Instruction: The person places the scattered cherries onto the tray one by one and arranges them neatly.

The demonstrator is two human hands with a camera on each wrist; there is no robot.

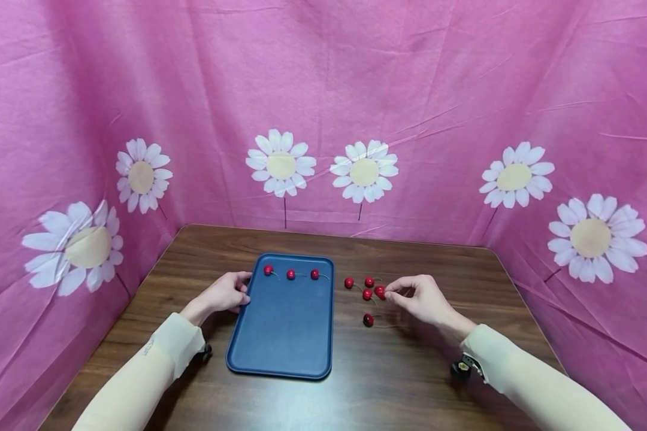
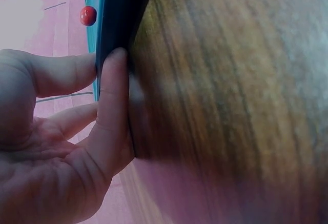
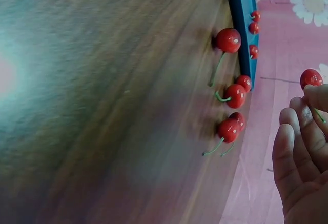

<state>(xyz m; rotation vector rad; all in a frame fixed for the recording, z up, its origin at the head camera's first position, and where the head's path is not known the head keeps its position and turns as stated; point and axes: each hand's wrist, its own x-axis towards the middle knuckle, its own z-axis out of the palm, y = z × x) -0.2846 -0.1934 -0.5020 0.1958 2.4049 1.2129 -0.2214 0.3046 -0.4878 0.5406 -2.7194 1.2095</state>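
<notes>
A blue tray (image 1: 283, 326) lies on the wooden table with three red cherries in a row near its far edge, one of them a cherry (image 1: 291, 274) in the middle. My left hand (image 1: 223, 294) touches the outside of the tray's left rim, its thumb and fingers fairly straight. To the tray's right, my right hand (image 1: 425, 299) pinches a cherry (image 3: 311, 78) between thumb and forefinger, its stem hanging below. Several more cherries lie loose on the table beside that hand, among them a darker cherry (image 1: 368, 319) nearer me.
The wooden table (image 1: 404, 383) has a pink cloth (image 1: 437, 78) with printed white daisies hanging along its back and sides. Loose cherries lie between the tray's right rim and my right hand.
</notes>
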